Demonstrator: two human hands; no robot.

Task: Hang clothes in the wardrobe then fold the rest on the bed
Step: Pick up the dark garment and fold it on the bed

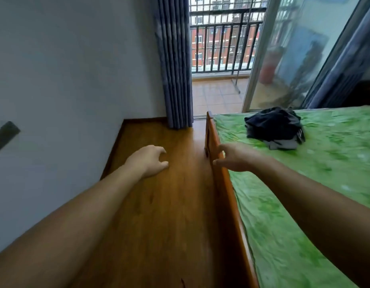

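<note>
1. The pile of clothes is lying on the bed, toward its far end, well apart from both hands.
2. The left hand is hovering over the floor beside the bed, its fingers loosely curled, apart and holding nothing.
3. The right hand is hovering above the bed's wooden side rail, fingers likewise apart and empty.
4. The clothes are looking soft, light and limp, with a dark garment crumpled over paler fabric.
5. Pinching the top garment at an edge or shoulder is probably the best hold, though no seams are showing.
</note>
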